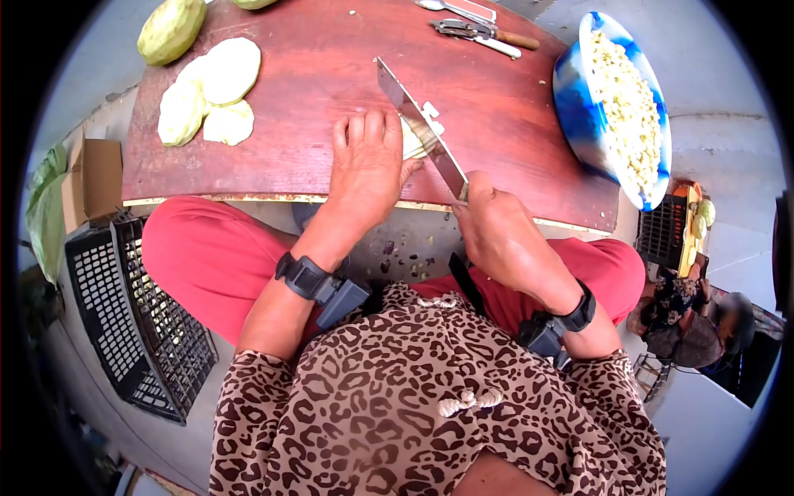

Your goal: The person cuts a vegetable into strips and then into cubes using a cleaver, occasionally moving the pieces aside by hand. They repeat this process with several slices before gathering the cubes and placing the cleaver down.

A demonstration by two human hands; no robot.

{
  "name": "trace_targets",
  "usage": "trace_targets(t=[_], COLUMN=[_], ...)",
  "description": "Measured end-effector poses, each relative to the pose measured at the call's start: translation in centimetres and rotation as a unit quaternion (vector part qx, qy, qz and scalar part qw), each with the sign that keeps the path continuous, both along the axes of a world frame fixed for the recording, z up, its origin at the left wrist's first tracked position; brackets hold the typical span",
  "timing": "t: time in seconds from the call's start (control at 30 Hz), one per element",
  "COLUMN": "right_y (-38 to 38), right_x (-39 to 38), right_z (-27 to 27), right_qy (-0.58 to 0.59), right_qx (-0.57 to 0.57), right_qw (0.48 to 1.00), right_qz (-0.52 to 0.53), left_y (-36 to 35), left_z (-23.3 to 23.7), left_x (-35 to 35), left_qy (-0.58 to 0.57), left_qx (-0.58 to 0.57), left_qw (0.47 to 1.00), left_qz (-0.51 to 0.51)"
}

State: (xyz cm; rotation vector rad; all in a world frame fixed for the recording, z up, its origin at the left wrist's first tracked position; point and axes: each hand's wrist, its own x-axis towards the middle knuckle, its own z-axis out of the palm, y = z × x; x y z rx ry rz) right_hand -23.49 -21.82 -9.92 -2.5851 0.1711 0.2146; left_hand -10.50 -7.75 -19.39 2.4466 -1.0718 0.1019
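My right hand (500, 223) is wrapped around the handle of a broad-bladed cleaver (407, 106), whose blade slants up and left over the table. Just left of the blade, my left hand (368, 157) presses down on a pale vegetable piece (411, 142), cut into strips at its exposed end. The rest of that piece is hidden under the fingers and the blade. Small white cut bits (431, 110) lie against the blade's right side. Farther left on the red wooden table (306, 74) are several large pale vegetable slices (231, 73).
A whole peeled greenish vegetable (171, 31) sits at the far left corner. A blue-and-white basin (575, 103) of diced pieces stands on the right. Peelers and a knife (488, 37) lie at the back. Black crates (124, 306) stand at left; another person (699, 331) sits at right.
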Motion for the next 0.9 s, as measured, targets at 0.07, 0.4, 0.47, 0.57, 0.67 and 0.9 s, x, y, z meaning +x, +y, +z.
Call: trace_targets(t=[0.07,0.4,0.47,0.57,0.67,0.9], right_y=[0.1,-1.1,-1.2,-1.1,-1.1,-0.4], right_x=[0.4,1.6,1.2,0.6,0.4,-0.6], right_z=[-0.1,-2.6,-2.4,-1.3,0.0,0.1], right_qy=[0.012,0.024,0.0,-0.035,-0.021,-0.025], right_qx=[-0.007,-0.003,0.015,0.008,0.013,0.043], right_qw=[1.0,0.999,0.999,0.998,0.998,0.998], right_qz=[0.0,-0.032,-0.033,-0.042,-0.05,-0.023], left_y=[0.0,0.4,0.4,0.9,1.3,1.0], left_z=[-0.1,0.3,0.3,0.3,0.8,0.9], left_x=[0.0,0.1,0.0,-0.1,-0.1,-0.1], left_qy=[-0.006,-0.003,-0.003,-0.007,0.005,0.015], left_qx=[0.0,0.002,-0.015,-0.043,-0.026,0.017], left_qw=[1.0,1.0,1.0,0.999,1.0,1.0], left_qz=[-0.001,-0.012,-0.015,-0.005,0.007,0.011])
